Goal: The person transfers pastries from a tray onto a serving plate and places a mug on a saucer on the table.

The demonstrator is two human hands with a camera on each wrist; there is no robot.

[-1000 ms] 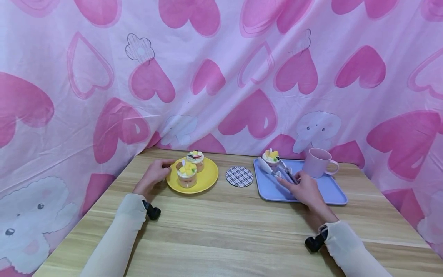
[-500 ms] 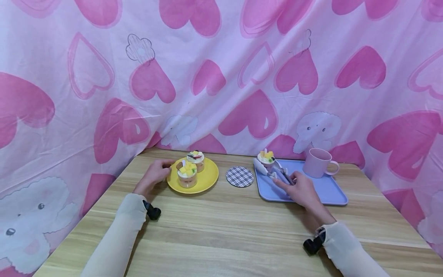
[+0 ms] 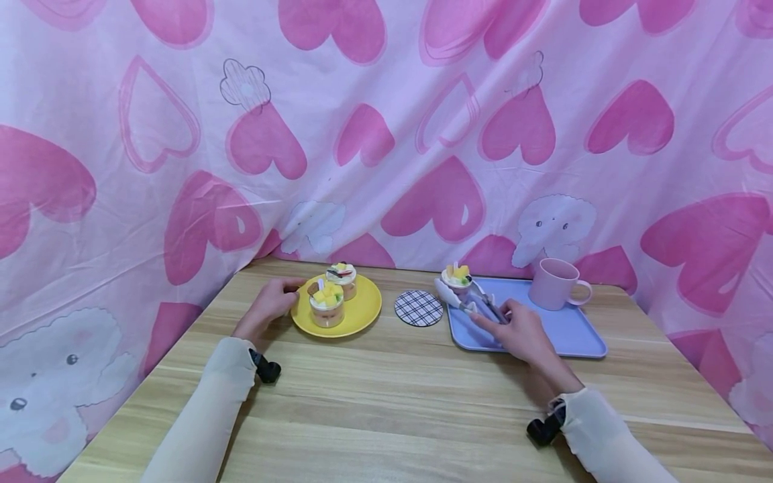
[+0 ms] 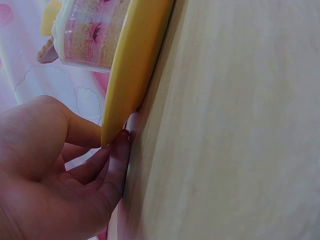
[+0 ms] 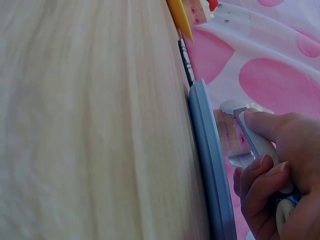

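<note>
My left hand (image 3: 270, 306) pinches the near-left rim of a yellow plate (image 3: 367, 314), thumb on top and fingertips beneath, as the left wrist view shows. Two clear dessert cups stand on this plate: one topped with yellow fruit cubes (image 3: 327, 310), the other with white cream (image 3: 342, 280). With my right hand (image 3: 527, 332) I grip a pair of tongs (image 3: 448, 295) with white tips. Between the tips is a third dessert cup (image 3: 457, 276), cream and yellow fruit on top, over the left edge of the blue tray (image 3: 580, 337). The right wrist view shows its layered cake (image 5: 231, 132) above the tray.
A pink mug (image 3: 551, 287) stands at the tray's back right. Between plate and tray lies a round checked coaster (image 3: 419, 308). Behind the wooden table (image 3: 386, 402) hangs a pink heart-patterned cloth (image 3: 362, 87).
The right hand has moved left with the tongs, carrying the dessert cup from over the tray to its left edge. The left hand and the plate stay put.
</note>
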